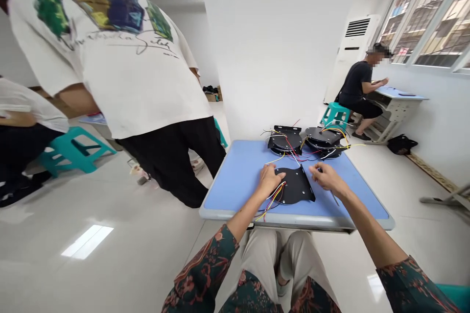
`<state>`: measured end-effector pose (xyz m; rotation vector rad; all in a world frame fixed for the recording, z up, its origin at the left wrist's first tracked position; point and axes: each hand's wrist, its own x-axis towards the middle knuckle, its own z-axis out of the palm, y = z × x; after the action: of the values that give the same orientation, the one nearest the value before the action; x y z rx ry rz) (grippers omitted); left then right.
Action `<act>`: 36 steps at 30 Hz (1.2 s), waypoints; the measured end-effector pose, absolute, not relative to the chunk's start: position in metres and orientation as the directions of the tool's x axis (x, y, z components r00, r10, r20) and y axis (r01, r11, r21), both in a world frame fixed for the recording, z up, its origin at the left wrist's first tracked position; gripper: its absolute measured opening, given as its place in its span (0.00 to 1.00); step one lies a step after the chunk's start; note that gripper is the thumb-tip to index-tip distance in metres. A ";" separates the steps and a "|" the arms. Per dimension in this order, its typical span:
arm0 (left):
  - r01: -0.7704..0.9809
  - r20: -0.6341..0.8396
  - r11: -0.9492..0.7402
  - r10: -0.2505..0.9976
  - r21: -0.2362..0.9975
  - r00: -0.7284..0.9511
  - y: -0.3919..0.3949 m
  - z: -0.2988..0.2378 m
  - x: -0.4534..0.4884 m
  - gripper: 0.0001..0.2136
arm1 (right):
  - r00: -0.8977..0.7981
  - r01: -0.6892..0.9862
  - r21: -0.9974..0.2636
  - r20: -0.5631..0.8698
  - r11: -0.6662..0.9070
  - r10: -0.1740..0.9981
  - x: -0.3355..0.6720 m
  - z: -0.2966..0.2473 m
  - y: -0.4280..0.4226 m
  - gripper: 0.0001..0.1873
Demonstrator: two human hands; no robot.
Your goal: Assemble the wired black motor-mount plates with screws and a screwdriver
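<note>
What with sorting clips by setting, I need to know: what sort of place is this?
Probably an improvised assembly workroom in a plain white, tiled room. Workers sit at blue-topped desks on teal plastic stools, and black metal plates trailing coloured wires lie out, while a co-worker sits at another desk.

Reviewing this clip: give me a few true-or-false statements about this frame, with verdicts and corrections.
The left hand rests on a black plate: true.
The right hand grips the yellow wires: false, those wires trail beside the left hand.
A black wired assembly and another sit at the table's far end: true.
The tabletop is green: false, it is blue.
A person in black sits at a desk by the window: true.
</note>
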<state>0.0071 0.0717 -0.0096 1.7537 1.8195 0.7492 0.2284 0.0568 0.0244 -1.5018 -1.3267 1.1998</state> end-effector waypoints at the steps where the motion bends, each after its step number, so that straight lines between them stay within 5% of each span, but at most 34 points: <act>1: 0.724 0.085 -0.038 0.996 0.689 -0.028 0.066 -0.008 0.010 0.20 | 0.028 0.125 -0.988 -0.087 -0.090 0.996 0.233 0.032 0.051 0.18; 5: 0.687 0.427 -0.448 0.878 0.572 0.216 0.034 -0.004 0.020 0.17 | 0.103 -0.332 -0.925 0.161 0.186 0.982 0.231 0.062 0.029 0.22; 8: 0.554 0.460 -0.659 0.752 0.509 0.472 0.017 -0.006 0.030 0.16 | 0.154 -0.390 -0.871 0.257 0.298 0.954 0.208 0.068 0.022 0.23; 17: 0.525 0.336 -0.595 0.792 0.608 0.509 0.030 -0.031 0.030 0.17 | 0.150 -0.412 -0.837 0.328 0.361 0.933 0.168 0.023 0.029 0.19; 30: 0.525 0.468 -0.696 0.718 0.491 0.515 0.022 -0.039 0.030 0.15 | 0.205 -0.411 -0.825 0.330 0.387 0.922 0.175 0.020 0.032 0.17; 36: 0.579 0.515 -0.756 0.642 0.304 0.568 0.017 -0.041 0.034 0.19 | 0.171 -0.375 -0.846 0.338 0.378 0.925 0.177 0.018 0.033 0.17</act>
<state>0.0339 0.0173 -0.0409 2.6915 1.0515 0.9475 0.1772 0.0329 0.0181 -0.6875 -0.9937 1.0341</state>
